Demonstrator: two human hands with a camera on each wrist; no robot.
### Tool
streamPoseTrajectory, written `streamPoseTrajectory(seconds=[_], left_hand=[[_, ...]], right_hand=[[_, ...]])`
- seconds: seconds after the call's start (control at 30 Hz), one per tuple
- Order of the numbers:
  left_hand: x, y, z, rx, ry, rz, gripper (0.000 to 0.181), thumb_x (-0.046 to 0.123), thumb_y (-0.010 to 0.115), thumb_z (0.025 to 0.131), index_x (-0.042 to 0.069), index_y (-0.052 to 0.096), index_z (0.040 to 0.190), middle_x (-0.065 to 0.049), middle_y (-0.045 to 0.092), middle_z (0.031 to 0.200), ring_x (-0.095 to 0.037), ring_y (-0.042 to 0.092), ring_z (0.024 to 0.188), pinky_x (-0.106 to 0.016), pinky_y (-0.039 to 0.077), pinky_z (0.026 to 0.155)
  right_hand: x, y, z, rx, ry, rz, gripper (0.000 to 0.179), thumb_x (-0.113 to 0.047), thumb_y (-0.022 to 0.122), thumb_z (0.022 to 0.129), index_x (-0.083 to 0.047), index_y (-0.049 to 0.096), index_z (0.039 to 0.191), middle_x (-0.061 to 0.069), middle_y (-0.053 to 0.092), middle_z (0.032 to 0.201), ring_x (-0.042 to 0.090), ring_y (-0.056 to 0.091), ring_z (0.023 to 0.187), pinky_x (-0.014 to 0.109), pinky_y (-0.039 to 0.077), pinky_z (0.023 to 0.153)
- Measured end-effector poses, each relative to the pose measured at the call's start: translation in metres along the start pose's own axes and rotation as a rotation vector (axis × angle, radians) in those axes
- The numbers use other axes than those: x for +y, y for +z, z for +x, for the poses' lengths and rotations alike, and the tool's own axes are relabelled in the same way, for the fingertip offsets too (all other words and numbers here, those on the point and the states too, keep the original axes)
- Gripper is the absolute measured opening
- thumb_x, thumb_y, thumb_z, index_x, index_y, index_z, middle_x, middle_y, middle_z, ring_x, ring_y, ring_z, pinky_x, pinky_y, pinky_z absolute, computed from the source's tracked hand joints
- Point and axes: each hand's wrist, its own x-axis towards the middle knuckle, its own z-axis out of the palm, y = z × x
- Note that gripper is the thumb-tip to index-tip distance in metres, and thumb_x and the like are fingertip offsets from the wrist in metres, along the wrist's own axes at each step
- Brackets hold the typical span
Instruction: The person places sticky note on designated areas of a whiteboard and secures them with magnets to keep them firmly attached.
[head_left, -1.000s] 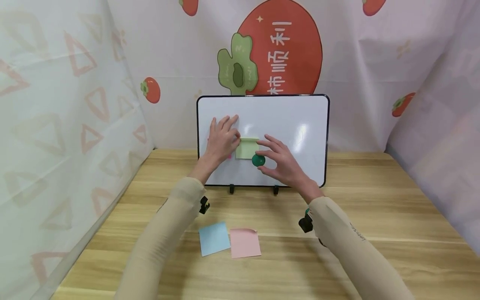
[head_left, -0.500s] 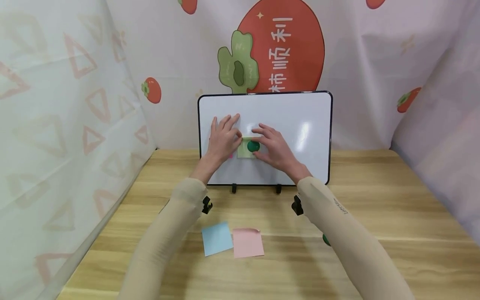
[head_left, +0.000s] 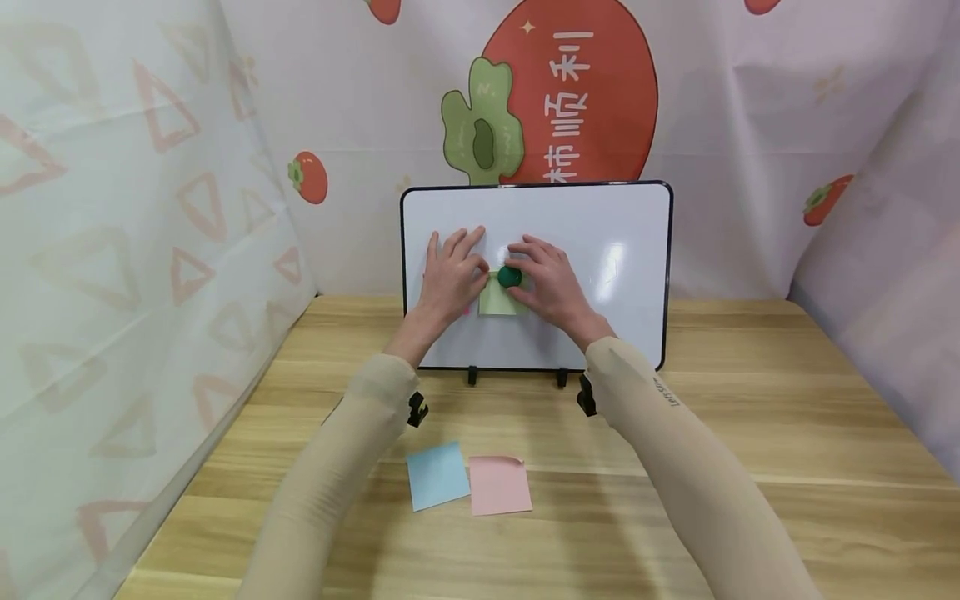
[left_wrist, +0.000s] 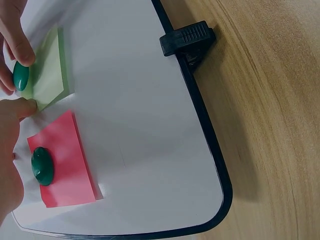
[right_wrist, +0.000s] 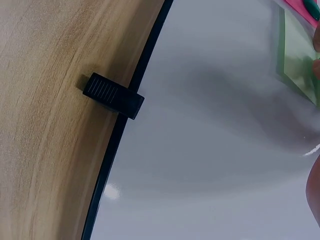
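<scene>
A light green sticky note (head_left: 497,302) lies against the whiteboard (head_left: 600,225). My left hand (head_left: 448,287) pinches its upper left corner between thumb and index finger, the other fingers spread over the board. Between thumb and fingers of my right hand (head_left: 553,282) is a round green magnet (head_left: 509,277), at the note's upper edge. In the left wrist view this magnet (left_wrist: 21,76) overlaps the note (left_wrist: 50,70). Beside it on the board, a hot pink sticky note (left_wrist: 70,162) sits under a second green magnet (left_wrist: 43,166); my left hand mostly hides both in the head view.
On the wooden table (head_left: 720,433), a blue sticky note (head_left: 437,477) and a pale pink one (head_left: 500,486) lie side by side in front of the board. Black clip feet (head_left: 562,377) support the board's lower edge. A printed cloth (head_left: 360,108) hangs behind.
My right hand has carried the green magnet up and left, from the note's lower right corner to its top edge. My left hand stays at the corner. My right sleeve now hides another magnet.
</scene>
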Motion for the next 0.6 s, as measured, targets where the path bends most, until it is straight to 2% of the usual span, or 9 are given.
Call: streamPoseTrajectory(seconds=[0.13, 0.4, 0.6], left_hand=[[0.000, -0.001, 0.000, 0.006, -0.001, -0.001, 0.012, 0.022, 0.072, 0.090, 0.011, 0.076, 0.092, -0.006, 0.049, 0.151, -0.030, 0.042, 0.141, -0.063, 0.021, 0.118], [0.000, -0.002, 0.001, 0.007, -0.003, -0.005, 0.013, 0.023, 0.073, 0.090, 0.011, 0.076, 0.095, -0.006, 0.049, 0.151, -0.031, 0.042, 0.141, -0.063, 0.021, 0.117], [-0.001, 0.000, -0.001, 0.005, -0.007, 0.000, 0.013, 0.023, 0.074, 0.089, 0.012, 0.076, 0.096, -0.005, 0.049, 0.151, -0.030, 0.042, 0.141, -0.063, 0.021, 0.118]], right_hand=[[-0.001, 0.003, 0.001, 0.006, 0.011, -0.040, 0.046, -0.022, 0.081, 0.084, -0.005, 0.068, 0.125, 0.011, 0.056, 0.142, 0.030, 0.036, 0.145, 0.051, 0.028, 0.117], [-0.004, 0.010, 0.002, -0.020, 0.037, -0.191, 0.046, -0.027, 0.076, 0.089, -0.010, 0.066, 0.130, 0.010, 0.048, 0.150, 0.029, 0.034, 0.145, 0.050, 0.024, 0.119], [-0.006, 0.013, -0.001, -0.013, 0.030, -0.223, 0.044, -0.025, 0.073, 0.091, -0.010, 0.064, 0.132, 0.010, 0.045, 0.153, 0.029, 0.035, 0.146, 0.051, 0.024, 0.119]])
